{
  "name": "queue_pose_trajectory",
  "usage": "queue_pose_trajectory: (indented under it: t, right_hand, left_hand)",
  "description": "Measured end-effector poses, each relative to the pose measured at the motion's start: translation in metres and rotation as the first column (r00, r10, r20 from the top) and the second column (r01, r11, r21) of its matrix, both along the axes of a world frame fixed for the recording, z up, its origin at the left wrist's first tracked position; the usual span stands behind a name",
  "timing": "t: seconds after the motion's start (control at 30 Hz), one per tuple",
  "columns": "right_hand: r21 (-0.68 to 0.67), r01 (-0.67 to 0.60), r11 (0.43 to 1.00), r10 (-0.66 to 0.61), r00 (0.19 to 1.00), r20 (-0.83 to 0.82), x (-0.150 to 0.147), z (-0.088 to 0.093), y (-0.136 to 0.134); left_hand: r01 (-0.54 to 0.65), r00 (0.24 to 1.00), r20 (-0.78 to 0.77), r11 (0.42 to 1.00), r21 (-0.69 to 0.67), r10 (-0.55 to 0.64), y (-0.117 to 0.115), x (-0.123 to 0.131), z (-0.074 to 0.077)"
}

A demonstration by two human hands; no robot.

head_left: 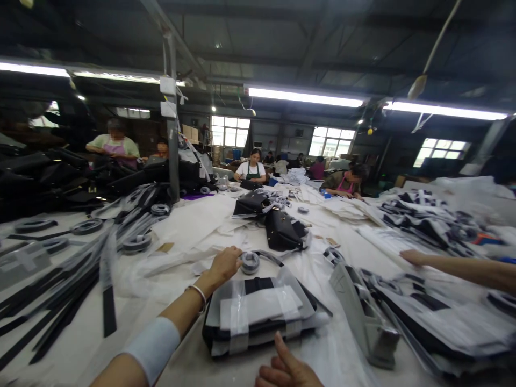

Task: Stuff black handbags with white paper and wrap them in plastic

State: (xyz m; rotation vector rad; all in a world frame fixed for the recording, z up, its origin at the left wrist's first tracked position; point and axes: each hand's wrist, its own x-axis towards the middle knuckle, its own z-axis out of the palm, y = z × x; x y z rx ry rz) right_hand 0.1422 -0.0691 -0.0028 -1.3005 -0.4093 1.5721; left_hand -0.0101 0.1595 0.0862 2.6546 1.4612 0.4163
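A flat black bag part (258, 317), wrapped in clear film and white paper with tape across it, lies in front of me. Beyond its back edge my left hand (226, 266) reaches in, fingers bent together at the side of a coiled black strap (250, 262) and apparently gripping its edge. My right hand (288, 368) is low at the bottom edge, partly cut off, just in front of the wrapped part. Its thumb stands away from loosely curled fingers, and nothing shows in it. A loose strap end runs right from the coil.
A grey tape dispenser (365, 317) stands right of the wrapped part. Another person's hand (413, 258) reaches in from the right over wrapped pieces. Long black straps (80, 279) spread on the left. Black handbags (284, 228) lie farther back, and several people work beyond.
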Motion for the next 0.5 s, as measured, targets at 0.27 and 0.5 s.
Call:
queue_pose_trajectory:
  t: [0.27,0.5]
  right_hand:
    - [-0.031,0.126,0.992,-0.128,0.989,-0.071,0.004,-0.007,0.058]
    - [-0.121,0.247,0.961,-0.265,0.950,-0.168,-0.009,0.001,0.116]
  left_hand:
    - [-0.009,0.971,-0.241,1.000,0.018,0.013,0.054,0.069,-0.025]
    - [-0.028,0.979,-0.197,0.994,0.105,0.048,0.062,0.076,-0.043]
